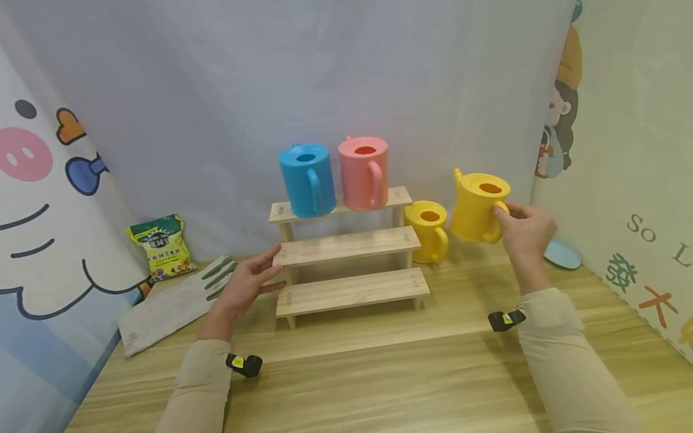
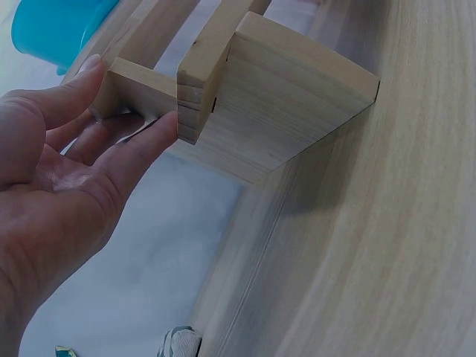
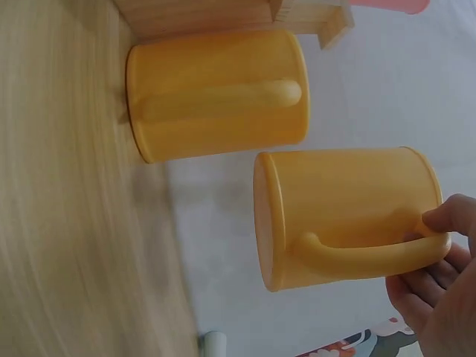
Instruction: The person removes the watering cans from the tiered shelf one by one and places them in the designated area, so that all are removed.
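Right hand has its fingers curled round the handle of a yellow watering can, holding it up off the bench, just right of the wooden step shelf. A second yellow can sits on the bench between the held one and the shelf's right edge, so it's pretty tight there. Left hand has its fingers straight and apart, touching the left end of the middle step. The top step carries a blue can and a pink can, side by side; the lower two steps are bare. A glove and snack bag lie well off to the left.
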The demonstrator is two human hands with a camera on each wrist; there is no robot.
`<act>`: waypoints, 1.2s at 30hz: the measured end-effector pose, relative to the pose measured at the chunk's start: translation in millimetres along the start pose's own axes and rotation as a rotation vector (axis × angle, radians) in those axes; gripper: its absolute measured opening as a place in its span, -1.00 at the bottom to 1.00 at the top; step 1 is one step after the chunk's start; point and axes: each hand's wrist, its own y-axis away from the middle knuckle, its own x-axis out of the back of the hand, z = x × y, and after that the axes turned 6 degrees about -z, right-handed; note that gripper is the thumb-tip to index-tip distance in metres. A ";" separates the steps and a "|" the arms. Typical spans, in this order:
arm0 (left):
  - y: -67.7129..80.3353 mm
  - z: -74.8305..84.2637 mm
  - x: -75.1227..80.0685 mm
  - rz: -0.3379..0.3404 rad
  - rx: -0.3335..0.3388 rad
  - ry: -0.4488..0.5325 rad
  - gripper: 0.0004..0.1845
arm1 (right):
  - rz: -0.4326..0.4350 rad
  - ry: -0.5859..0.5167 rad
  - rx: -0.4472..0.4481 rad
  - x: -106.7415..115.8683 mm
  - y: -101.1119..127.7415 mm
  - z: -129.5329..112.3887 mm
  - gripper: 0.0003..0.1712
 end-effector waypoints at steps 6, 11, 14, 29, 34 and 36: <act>0.1 -1.6 0.6 0.007 -0.002 -0.004 -0.40 | -0.047 0.058 -0.038 -9.0 -1.2 16.0 -0.58; -0.6 -2.9 1.5 -0.005 -0.008 -0.005 -0.40 | -0.082 0.103 -0.087 -16.2 -0.6 26.2 -0.58; -0.7 -2.8 1.2 -0.009 -0.010 -0.006 -0.40 | -0.099 0.137 -0.110 -19.7 0.2 30.3 -0.59; 0.2 -0.4 -0.4 0.003 0.009 0.010 -0.40 | -0.071 0.185 -0.050 -30.7 2.1 48.9 -0.65; 0.3 -1.1 0.3 0.004 0.011 0.012 -0.39 | -0.103 0.170 -0.077 -31.0 2.8 50.6 -0.62; 0.2 -1.1 0.5 0.004 0.012 0.012 -0.39 | -0.120 0.163 -0.093 -30.8 3.3 50.4 -0.62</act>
